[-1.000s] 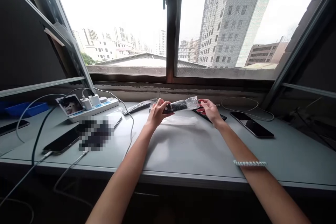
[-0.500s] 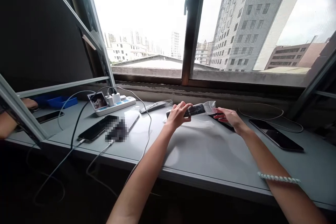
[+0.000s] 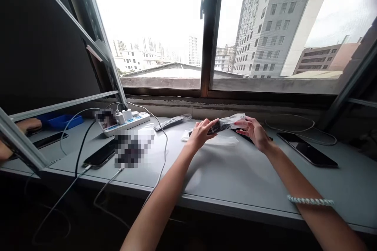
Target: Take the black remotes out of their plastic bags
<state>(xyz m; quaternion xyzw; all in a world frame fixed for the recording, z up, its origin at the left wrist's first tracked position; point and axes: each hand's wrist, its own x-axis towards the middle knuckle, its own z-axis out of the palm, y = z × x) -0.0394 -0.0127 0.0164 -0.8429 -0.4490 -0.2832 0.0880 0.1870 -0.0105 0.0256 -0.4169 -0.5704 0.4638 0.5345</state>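
Observation:
A dark slim item [image 3: 216, 126] sits inside a clear plastic bag [image 3: 232, 120], held above the desk. My left hand [image 3: 201, 136] is closed around its left end, fingers over the top and thumb below. At the bag's loose right end, the fingers of my right hand [image 3: 257, 135] are bent together on the plastic. What exactly the dark item is cannot be made out. Another clear plastic piece [image 3: 225, 140] lies on the desk beneath. Partly behind my right hand is a flat black object [image 3: 246, 137].
A second bagged dark item [image 3: 173, 122] lies near the window. On the left are a power strip [image 3: 132, 122], a charging phone [image 3: 100, 155], cables and a blue tray [image 3: 66, 122]. A black phone [image 3: 308, 150] lies right. Another person's hand [image 3: 29, 124] shows far left.
My right hand has come in closer, its fingers now at the end of the bag. My left hand keeps its hold on the bagged item. The view has shifted slightly.

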